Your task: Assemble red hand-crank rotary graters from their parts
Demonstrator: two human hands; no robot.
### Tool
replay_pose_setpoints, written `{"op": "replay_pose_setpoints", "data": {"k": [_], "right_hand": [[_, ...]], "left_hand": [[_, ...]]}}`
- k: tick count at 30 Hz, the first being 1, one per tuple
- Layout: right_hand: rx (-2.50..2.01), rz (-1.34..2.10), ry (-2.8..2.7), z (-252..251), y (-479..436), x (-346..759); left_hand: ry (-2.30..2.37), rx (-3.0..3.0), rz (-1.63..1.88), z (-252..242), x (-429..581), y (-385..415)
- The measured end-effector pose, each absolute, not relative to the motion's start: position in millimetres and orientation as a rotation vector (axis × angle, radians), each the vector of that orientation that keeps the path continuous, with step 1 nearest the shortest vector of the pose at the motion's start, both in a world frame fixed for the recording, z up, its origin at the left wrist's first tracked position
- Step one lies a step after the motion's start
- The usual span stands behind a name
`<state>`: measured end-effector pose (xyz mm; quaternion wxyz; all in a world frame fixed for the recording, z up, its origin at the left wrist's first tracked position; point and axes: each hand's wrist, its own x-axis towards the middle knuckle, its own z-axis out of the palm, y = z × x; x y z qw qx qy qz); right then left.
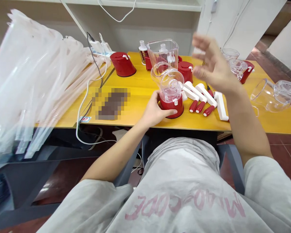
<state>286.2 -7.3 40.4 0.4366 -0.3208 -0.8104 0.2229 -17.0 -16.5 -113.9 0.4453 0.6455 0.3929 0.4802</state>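
Note:
My left hand (154, 111) grips the red base (172, 108) of a small appliance near the front edge of the yellow table (140, 87). A clear plastic housing (169, 84) sits on top of that base. My right hand (212, 66) hovers in the air above the table to the right, fingers spread and holding nothing, slightly blurred. Below it lie several white-and-red handles (201, 100) side by side.
More red bases (122, 64) and a clear jug (163, 51) stand at the back. Clear housings (274, 94) lie at the right. A stack of clear plastic bags (31, 84) fills the left. A power strip (100, 48) and cables run along the left side.

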Motion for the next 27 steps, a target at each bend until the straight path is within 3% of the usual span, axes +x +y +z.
{"op": "replay_pose_setpoints", "data": {"k": [5,8,27], "right_hand": [[-0.291,0.466,-2.377,105.8,48.5,268.4],[-0.38,0.57,-2.56,118.2,69.6,245.2],[-0.427,0.417,-2.521,101.8,51.1,248.1]], "left_hand": [[0.709,1.624,0.885,-92.3,-45.0,11.7],[0.632,1.64,0.761,-81.8,-54.8,25.2],[0.6,1.442,0.937,-92.7,-34.5,-3.9]]}}
